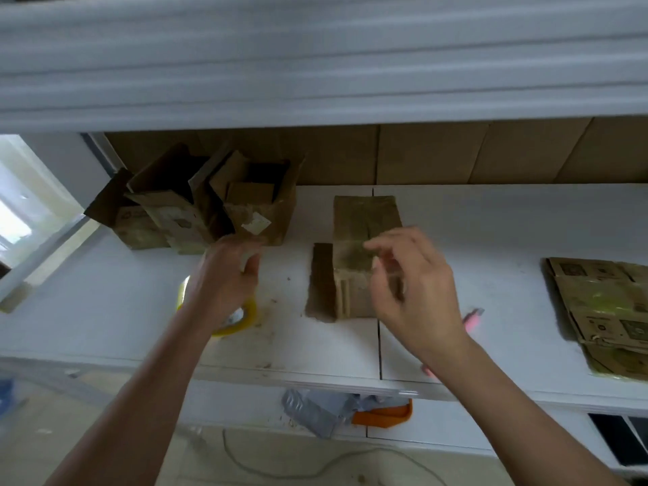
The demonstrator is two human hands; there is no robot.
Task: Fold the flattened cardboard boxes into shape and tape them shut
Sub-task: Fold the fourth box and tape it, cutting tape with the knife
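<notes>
A small folded cardboard box (364,222) stands in the middle of the white table (491,240), with one flap (319,282) lying out to its left. My right hand (417,292) hovers over the box's near right corner, fingers loosely spread and holding nothing that I can make out. My left hand (224,275) reaches forward above a yellow tape roll (245,322), fingers relaxed, its tips near an open box (266,212). A stack of flattened boxes (603,310) lies at the right edge.
Several open, worn boxes (164,208) crowd the back left. Cardboard sheets (456,156) lean on the back wall under a white shelf (315,64). A pink cutter (473,315) lies behind my right wrist. Below the table are a grey bag (315,412) and an orange object (385,415).
</notes>
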